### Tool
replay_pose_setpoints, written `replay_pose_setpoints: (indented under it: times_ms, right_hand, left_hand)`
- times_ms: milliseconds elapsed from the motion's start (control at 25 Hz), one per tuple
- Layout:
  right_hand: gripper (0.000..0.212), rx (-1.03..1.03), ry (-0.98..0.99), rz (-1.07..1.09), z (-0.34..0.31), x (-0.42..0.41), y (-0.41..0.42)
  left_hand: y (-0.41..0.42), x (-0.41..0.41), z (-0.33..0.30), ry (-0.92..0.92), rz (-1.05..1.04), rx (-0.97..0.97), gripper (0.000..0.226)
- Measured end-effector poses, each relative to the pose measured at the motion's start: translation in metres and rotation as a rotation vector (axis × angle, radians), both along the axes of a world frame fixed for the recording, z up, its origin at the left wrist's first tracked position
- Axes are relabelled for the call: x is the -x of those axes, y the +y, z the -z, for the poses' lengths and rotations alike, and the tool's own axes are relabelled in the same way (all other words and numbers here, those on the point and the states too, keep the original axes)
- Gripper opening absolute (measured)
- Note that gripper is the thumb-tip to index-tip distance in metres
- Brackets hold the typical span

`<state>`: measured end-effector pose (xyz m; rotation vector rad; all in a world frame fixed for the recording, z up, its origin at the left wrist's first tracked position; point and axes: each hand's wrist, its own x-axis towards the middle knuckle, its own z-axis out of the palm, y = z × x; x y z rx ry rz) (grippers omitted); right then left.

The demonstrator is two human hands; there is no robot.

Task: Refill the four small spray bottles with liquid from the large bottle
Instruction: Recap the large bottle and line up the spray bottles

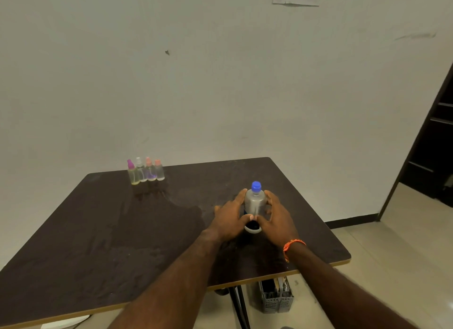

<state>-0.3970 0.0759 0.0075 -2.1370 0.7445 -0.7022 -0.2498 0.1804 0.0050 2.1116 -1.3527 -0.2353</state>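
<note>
The large bottle [255, 202], clear with a blue cap [256, 186], is standing upright on the dark surface [98, 230], toward its 3 o'clock side and near the person's edge. Both hands are wrapping around it from opposite flanks: the left hand [230, 218] is curling against the bottle's 9 o'clock side, the right hand [277, 218] against its 3 o'clock side, and the two thumbs are meeting in front at about 6 o'clock, so the hands are clamping the bottle between them. An orange band [291, 246] is sitting on the right wrist. The four small spray bottles [145, 171] are standing upright in a tight row, touching or just beside one another, toward 11 o'clock on the surface near its far edge, well apart from the large bottle. Their caps are showing purple, white and pink. A grey perforated basket [275, 299] is resting on the floor below the surface's near edge.
</note>
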Motion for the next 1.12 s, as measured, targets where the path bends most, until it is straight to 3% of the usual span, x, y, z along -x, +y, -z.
replay_pose_setpoints:
  times_ms: [280, 520, 760, 920, 1120]
  right_hand:
    - [0.077, -0.013, -0.019, -0.005, -0.006, -0.009, -0.013]
    - [0.069, 0.042, -0.017, -0.022, -0.038, -0.059, -0.069]
    - [0.046, 0.069, -0.001, -0.056, -0.058, -0.132, -0.136]
    - [0.048, 0.066, 0.055, -0.094, -0.048, -0.184, -0.183]
    - [0.073, 0.02, 0.105, -0.011, -0.016, -0.221, -0.213]
  left_hand:
    - [-0.015, -0.024, -0.003, 0.105, 0.046, 0.117, 0.073]
    - [-0.063, -0.061, -0.044, 0.04, 0.046, 0.203, 0.056]
    - [-0.137, -0.135, -0.05, 0.011, 0.016, 0.185, 0.058]
    - [-0.188, -0.188, -0.028, -0.018, -0.02, 0.187, 0.064]
    - [-0.233, -0.226, 0.017, -0.03, -0.063, 0.152, 0.069]
